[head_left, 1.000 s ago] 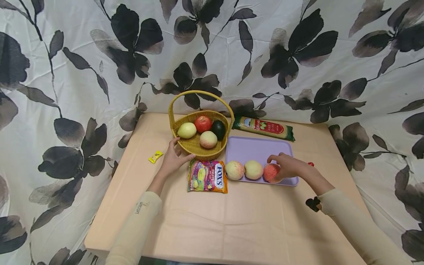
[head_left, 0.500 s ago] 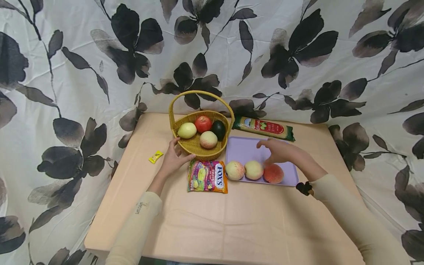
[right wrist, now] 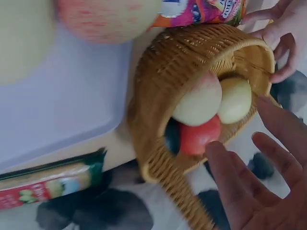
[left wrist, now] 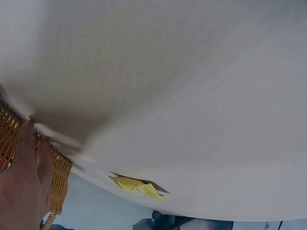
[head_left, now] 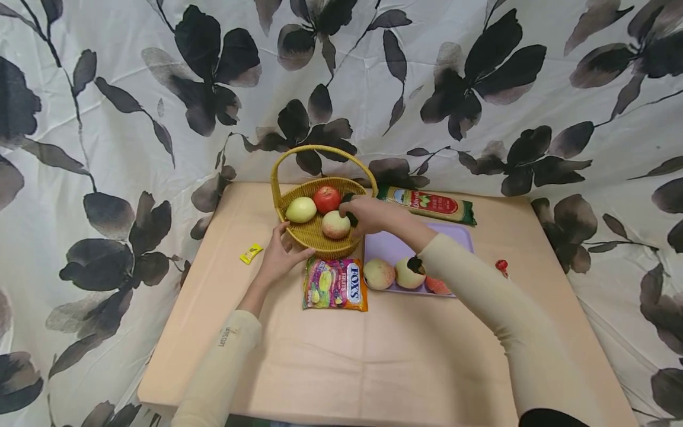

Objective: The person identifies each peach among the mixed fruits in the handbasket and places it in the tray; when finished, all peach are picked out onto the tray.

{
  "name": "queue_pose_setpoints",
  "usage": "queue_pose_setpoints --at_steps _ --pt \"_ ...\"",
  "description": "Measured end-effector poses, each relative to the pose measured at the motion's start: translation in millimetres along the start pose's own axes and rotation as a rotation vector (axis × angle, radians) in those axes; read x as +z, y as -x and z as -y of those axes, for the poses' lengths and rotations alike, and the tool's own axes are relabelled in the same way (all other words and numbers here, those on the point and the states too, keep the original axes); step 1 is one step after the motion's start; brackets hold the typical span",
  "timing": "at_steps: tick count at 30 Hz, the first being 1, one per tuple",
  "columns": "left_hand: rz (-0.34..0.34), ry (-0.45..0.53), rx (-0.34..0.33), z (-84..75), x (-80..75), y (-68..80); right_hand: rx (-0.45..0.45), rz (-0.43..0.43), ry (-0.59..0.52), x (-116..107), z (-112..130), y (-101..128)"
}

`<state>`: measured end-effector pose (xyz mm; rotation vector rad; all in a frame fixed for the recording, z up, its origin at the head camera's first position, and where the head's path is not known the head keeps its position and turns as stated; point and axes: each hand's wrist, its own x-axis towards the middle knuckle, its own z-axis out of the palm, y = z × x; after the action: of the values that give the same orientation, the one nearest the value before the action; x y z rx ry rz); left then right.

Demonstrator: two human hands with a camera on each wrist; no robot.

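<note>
A wicker basket (head_left: 312,237) with a hoop handle holds a yellow-green apple (head_left: 301,209), a red fruit (head_left: 326,199), a pale peach (head_left: 335,225) and a dark avocado (head_left: 348,198). My right hand (head_left: 356,212) hovers over the basket's right side, covering most of the avocado. In the right wrist view its fingers (right wrist: 240,187) are spread and hold nothing above the basket (right wrist: 177,72). My left hand (head_left: 280,252) grips the basket's front left rim, thumb on top. The left wrist view shows that hand (left wrist: 21,191) against the weave (left wrist: 60,175).
A lilac tray (head_left: 389,243) right of the basket carries two pale peaches (head_left: 379,274) (head_left: 408,274) and a red peach (head_left: 437,286), partly behind my sleeve. A candy bag (head_left: 334,283) lies before the basket, a pasta pack (head_left: 427,204) behind the tray. A yellow sweet (head_left: 251,253) and a small red object (head_left: 501,265) lie loose.
My right hand let go of the red peach on the tray and moved left and back to the basket. The left hand stayed on the rim.
</note>
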<state>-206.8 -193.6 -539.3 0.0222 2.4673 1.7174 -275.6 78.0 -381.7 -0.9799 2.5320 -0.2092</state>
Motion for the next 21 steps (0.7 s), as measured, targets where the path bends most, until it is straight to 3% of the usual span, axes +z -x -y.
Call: queue_pose_setpoints --at_steps 6,9,15,21 --pt "-0.011 -0.015 0.002 0.7 -4.8 -0.9 -0.036 0.006 0.017 0.0 21.0 -52.5" --pt "-0.014 -0.012 0.004 1.1 -5.7 -2.0 -0.008 0.029 0.046 1.0 26.2 -70.4" --pt "0.000 0.004 -0.006 1.9 -3.5 -2.9 0.070 0.116 0.115 13.4 26.5 -88.8" --pt "0.012 0.027 -0.036 -2.1 -3.3 -1.5 0.085 0.096 0.122 27.8 23.0 -92.1"
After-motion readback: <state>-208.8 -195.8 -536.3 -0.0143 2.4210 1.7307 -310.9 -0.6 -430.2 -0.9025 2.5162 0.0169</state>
